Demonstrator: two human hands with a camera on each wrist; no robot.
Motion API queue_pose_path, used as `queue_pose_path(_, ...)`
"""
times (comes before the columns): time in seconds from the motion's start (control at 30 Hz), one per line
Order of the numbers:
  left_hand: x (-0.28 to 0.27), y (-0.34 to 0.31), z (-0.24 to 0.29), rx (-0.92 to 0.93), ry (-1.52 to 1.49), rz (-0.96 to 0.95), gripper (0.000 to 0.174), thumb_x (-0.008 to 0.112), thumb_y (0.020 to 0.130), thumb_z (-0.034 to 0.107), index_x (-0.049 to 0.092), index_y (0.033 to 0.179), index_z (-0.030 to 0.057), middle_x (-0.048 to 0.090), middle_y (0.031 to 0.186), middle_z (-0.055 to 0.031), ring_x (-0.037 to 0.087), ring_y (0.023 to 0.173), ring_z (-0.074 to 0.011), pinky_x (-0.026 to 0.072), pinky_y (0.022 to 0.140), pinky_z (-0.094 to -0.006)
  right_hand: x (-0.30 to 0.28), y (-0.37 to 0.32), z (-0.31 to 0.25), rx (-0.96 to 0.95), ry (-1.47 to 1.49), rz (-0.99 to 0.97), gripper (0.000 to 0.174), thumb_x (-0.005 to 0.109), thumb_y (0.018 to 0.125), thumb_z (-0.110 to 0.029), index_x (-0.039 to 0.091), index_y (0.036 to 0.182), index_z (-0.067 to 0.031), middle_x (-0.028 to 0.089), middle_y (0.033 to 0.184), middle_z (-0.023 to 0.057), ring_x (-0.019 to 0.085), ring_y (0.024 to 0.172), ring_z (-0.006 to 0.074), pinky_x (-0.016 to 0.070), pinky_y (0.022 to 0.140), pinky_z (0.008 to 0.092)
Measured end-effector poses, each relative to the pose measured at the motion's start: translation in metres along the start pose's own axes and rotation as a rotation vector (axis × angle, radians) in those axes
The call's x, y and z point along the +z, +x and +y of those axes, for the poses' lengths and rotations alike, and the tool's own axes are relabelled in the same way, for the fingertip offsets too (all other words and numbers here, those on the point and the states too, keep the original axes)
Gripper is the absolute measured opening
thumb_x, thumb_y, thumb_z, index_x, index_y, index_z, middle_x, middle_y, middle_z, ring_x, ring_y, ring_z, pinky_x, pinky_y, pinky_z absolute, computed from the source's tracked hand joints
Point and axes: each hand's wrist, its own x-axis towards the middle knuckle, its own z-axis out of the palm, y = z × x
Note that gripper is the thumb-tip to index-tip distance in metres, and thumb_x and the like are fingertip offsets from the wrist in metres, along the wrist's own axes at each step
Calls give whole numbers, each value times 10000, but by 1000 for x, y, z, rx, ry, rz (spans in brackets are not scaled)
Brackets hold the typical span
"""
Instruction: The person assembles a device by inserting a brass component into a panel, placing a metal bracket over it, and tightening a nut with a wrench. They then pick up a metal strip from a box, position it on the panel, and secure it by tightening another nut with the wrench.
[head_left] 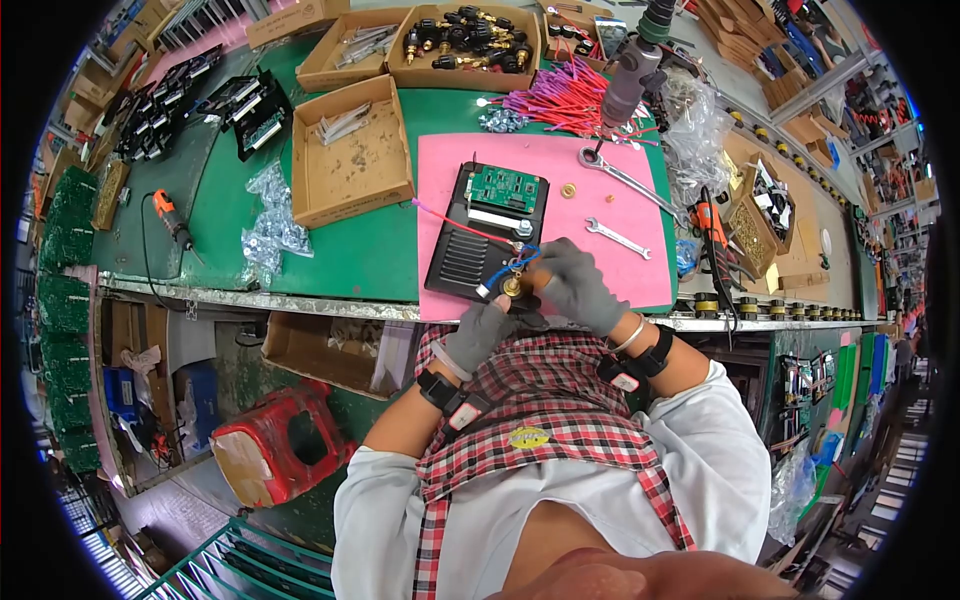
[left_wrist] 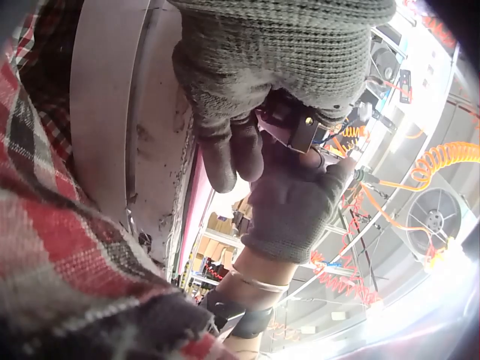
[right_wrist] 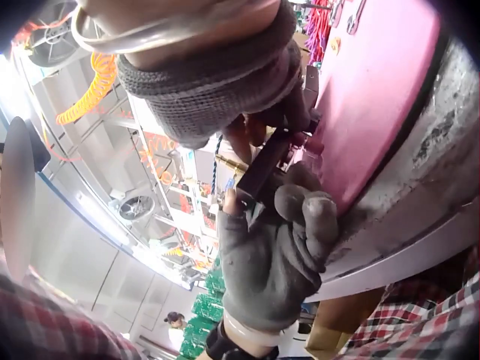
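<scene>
A black ribbed casing (head_left: 470,262) lies tilted at the pink mat's front edge. It bears a green circuit board (head_left: 508,188), a silver bar with a bolt, a red wire and blue wires (head_left: 524,260). My gloved left hand (head_left: 478,335) grips its near edge, the bare thumb tip beside a brass fitting (head_left: 512,287). My gloved right hand (head_left: 582,285) curls round the same edge from the right, bare fingertips close by the fitting and blue wires. In the right wrist view the brass fitting (right_wrist: 229,163) stands out from the casing (right_wrist: 262,166) between both hands. Some fingertips are hidden.
On the pink mat (head_left: 640,205) lie a wrench (head_left: 617,238), a larger ratchet wrench (head_left: 630,182) and a brass ring (head_left: 568,190). A power screwdriver (head_left: 622,95) hangs above. Cardboard boxes (head_left: 352,160), red wires (head_left: 570,98) and bagged hardware (head_left: 275,220) stand around.
</scene>
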Motion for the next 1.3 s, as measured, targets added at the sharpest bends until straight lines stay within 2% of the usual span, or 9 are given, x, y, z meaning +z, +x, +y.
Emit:
queue_pose_path(0.4,-4,4,-2,-42,8,-38,602,401,904,437,287,1305,2,464,1186,-168,519,1067,-286,415,933,-405,16,2,-2,106,-165,31,246,650,621,-123,625,859,-66,565,988,123,531,876,293,458,711,390)
queue_pose_path(0.6,0,2,4,-25,160,-31,616,356,911,470,288,1306,2,453,1189,-177,526,1054,-279,427,907,-390,14,-1,-11,123,-201,5,271,624,658,-155,624,921,-91,558,943,99,504,892,279,436,719,391)
queue_pose_path(0.77,-1,-4,20,-176,188,-70,688,441,876,515,347,1247,-57,542,1112,-181,557,1025,-281,441,887,-390,6,-9,4,122,-158,-2,267,622,704,-178,647,967,-134,569,945,66,507,911,260,432,744,373)
queue_pose_path(0.87,-31,-4,32,95,764,12,554,415,906,461,433,1218,3,498,1207,-128,513,1086,-303,447,899,-439,-10,-15,5,175,-142,-62,264,625,713,-193,642,961,-105,580,989,73,509,957,254,426,802,382)
queue_pose_path(0.93,-37,-9,54,-12,-410,296,604,376,889,521,447,1198,8,478,1228,-175,468,1143,-326,394,959,-486,-20,-17,7,129,-49,-98,259,596,725,-187,637,959,-84,580,1005,88,514,975,264,420,847,389)
queue_pose_path(0.97,-36,-8,62,-51,-312,272,569,402,891,479,434,1201,2,493,1206,-179,494,1113,-316,417,937,-477,-32,-17,15,157,-28,-199,252,598,757,-214,639,973,-93,595,1008,84,532,975,263,426,849,386)
queue_pose_path(1.07,-29,5,67,-105,-110,238,460,443,893,332,412,1198,-11,537,1128,-173,561,1018,-286,475,870,-444,-65,-11,27,501,223,43,246,599,776,-240,641,980,-109,607,999,84,550,953,271,437,838,380)
queue_pose_path(1.2,-13,14,60,-21,11,387,322,417,860,97,437,1155,-30,567,1033,-121,591,913,-216,518,788,-350,-118,7,105,531,-601,306,280,607,779,-269,629,1015,-122,595,1038,72,550,970,273,444,846,375)
queue_pose_path(1.3,-11,15,55,116,130,458,301,428,846,67,448,1132,-25,558,1000,-99,567,874,-173,484,779,-308,-129,6,130,619,-798,55,276,608,779,-285,624,1007,-129,586,1033,73,543,990,263,445,845,378)
